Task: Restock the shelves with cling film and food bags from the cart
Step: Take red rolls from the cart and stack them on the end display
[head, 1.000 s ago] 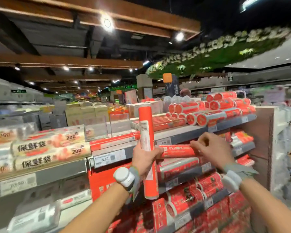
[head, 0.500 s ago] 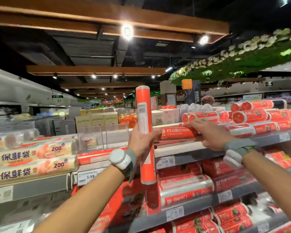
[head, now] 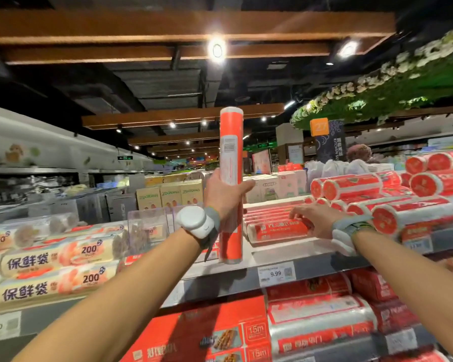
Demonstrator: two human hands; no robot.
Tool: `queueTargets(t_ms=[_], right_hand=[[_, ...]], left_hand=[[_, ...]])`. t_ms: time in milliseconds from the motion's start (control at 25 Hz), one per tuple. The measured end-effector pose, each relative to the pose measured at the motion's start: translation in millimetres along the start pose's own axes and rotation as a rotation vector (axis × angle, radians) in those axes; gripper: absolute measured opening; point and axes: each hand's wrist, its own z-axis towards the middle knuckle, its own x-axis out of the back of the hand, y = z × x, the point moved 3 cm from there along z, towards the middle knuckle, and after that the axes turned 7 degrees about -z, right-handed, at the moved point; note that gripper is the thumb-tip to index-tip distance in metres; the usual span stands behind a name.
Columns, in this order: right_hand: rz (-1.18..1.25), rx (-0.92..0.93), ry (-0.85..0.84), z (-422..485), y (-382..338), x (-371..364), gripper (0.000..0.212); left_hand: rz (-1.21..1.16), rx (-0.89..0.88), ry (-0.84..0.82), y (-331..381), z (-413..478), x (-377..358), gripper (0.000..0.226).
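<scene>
Head cam, so you're looking up along my forearms. Closest in, my left hand (head: 225,197) is wrapped round the lower half of an orange cling film tube (head: 230,163), thumb on one side and fingers curled round the other. It holds the tube bolt upright in front of the shelf edge. My guess is it's upright just to keep it out of the way, parked as the next one to go in while the other hand is busy.

My right hand (head: 311,220) is on a red-labelled roll (head: 277,229) lying on its side on the top shelf (head: 285,250). The fingers are spread fairly flat across the top of it, touching rather than clutching. Looks like I'm steadying it so it doesn't roll toward the lip. It sits at the front of a row of similar rolls, right above the 9.99 price tag (head: 276,273).

Below that, boxed 15m film (head: 220,333) fills the lower shelf. Off to the left, food bag rolls (head: 55,259) are stacked lengthwise on the next shelf over. To the right, fatter red rolls (head: 413,212) are piled up with their ends facing out, probably so the labels show.

The cart isn't in view at all. Further back there are cardboard boxes (head: 168,195), and way off an orange 27 sign (head: 319,126) hangs under the ceiling.
</scene>
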Motion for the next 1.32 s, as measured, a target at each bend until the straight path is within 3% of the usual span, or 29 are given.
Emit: queueTargets(t_ms=[280, 720, 880, 1000, 1320], right_hand=[[-0.03, -0.011, -0.046, 22, 6, -19, 0.063], [0.001, -0.11, -0.111, 38, 23, -25, 0.061], [0.012, -0.046, -0.082, 35, 21, -21, 0.063], [-0.036, -0.016, -0.047, 29, 19, -21, 0.053], [-0.151, -0.084, -0.065, 30, 19, -24, 0.059]], left_hand=[[0.018, 0.078, -0.118, -14, 17, -24, 0.054], [0.024, 0.042, -0.125, -17, 37, -36, 0.049], [0.025, 0.074, -0.131, -19, 38, -36, 0.054], [0.025, 0.079, -0.125, -20, 41, -36, 0.057], [0.058, 0.066, -0.14, -24, 44, -37, 0.06]])
